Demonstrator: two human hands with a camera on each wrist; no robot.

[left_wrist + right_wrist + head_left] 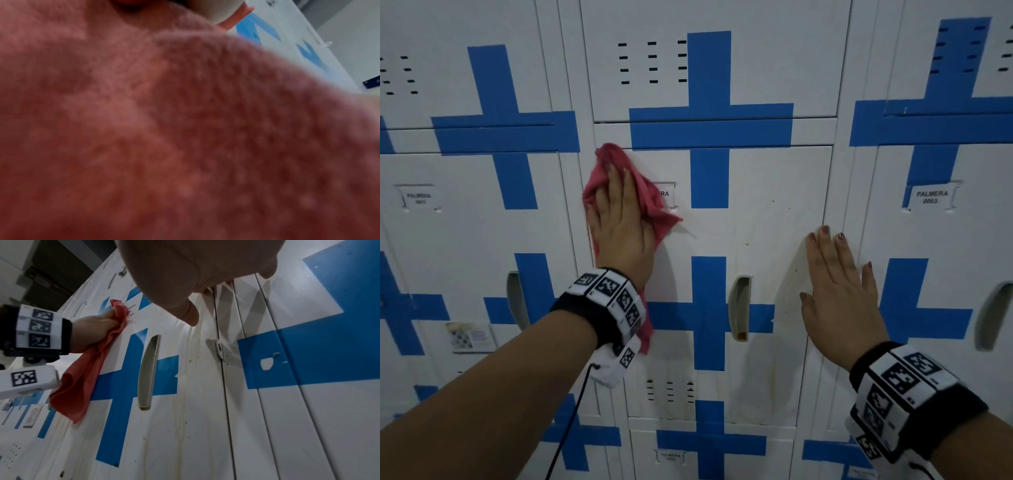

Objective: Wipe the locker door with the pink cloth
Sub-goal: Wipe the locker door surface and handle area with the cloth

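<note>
Locker door (763, 219): white metal with a blue cross, straight in front of me; yellowish drip stains run down its right half, past the recessed handle (739, 308).
Pink cloth (616, 164): bunched under my left palm near the door's upper left corner, over part of the name label; a loose tail hangs below my wrist.
Left hand (619, 219): fingers straight, pressing the cloth flat to the door, not clenching it.
Right hand (839, 291): open and holding nothing, palm flat on the door's right edge, bracing it.
Doing it well: I judge long overlapping strokes from the top down work best, with firm even pressure, moving rightward to the stains.
Right wrist view: shows the cloth tail draping down the door, and the streaks more plainly than the head view.
Left wrist view: almost all blurred pink fabric; only a sliver of lockers.
</note>
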